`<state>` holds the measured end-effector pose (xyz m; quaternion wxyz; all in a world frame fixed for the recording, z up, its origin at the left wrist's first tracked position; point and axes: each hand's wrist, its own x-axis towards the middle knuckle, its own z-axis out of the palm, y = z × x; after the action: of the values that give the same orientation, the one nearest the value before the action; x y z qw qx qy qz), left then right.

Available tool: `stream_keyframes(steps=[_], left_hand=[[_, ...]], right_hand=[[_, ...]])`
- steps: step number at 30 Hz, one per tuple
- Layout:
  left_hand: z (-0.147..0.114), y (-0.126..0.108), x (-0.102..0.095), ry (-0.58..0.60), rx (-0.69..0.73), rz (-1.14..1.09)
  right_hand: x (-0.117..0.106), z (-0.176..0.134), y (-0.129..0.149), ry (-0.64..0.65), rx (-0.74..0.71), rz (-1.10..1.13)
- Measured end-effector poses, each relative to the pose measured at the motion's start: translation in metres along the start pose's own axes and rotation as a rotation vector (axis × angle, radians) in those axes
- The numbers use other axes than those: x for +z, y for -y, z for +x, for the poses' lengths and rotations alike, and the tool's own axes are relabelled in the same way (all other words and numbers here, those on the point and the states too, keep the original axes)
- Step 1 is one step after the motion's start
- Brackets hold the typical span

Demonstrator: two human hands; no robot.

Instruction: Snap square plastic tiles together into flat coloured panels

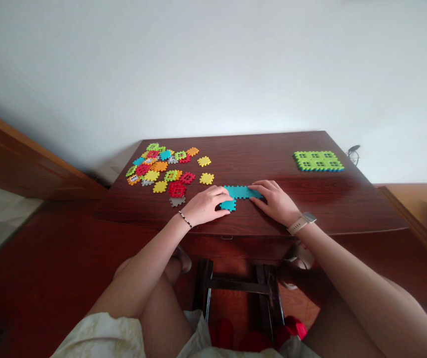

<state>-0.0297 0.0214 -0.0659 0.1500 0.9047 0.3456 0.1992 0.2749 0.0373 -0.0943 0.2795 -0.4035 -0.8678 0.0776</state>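
Note:
Toward the front middle of the table, several blue interlocking tiles lie flat in a short row. One more blue tile sits in front of the row's left end, touching or nearly touching it. My left hand grips that front tile from the left, with the thumb at its near edge and the fingers over its far side. At the row's right end, my right hand has its thumb and fingers on the last tile, partly covering it. Whether the front tile's teeth are fully locked in cannot be made out.
Loose toothed tiles in yellow, red, orange, green, grey and blue are spread on the table's left side. A green window-patterned panel with blue beneath it lies at the right. The wall rises behind the table.

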Motion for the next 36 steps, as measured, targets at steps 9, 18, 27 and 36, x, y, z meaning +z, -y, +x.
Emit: stream_keyframes(steps=[9,18,27,36], left_hand=[[-0.001,-0.001,0.000,0.006,0.012,0.036],[-0.004,-0.001,0.000,0.020,0.016,0.058],[-0.004,-0.002,-0.002,-0.013,0.004,0.078],[-0.004,0.013,0.007,-0.003,-0.043,0.069]], right_hand=[[-0.001,0.001,0.002,-0.004,0.006,0.004],[-0.001,0.000,0.003,-0.005,0.001,-0.002],[0.000,0.000,0.002,-0.011,0.001,-0.005],[0.000,0.001,0.003,-0.007,0.007,-0.015]])
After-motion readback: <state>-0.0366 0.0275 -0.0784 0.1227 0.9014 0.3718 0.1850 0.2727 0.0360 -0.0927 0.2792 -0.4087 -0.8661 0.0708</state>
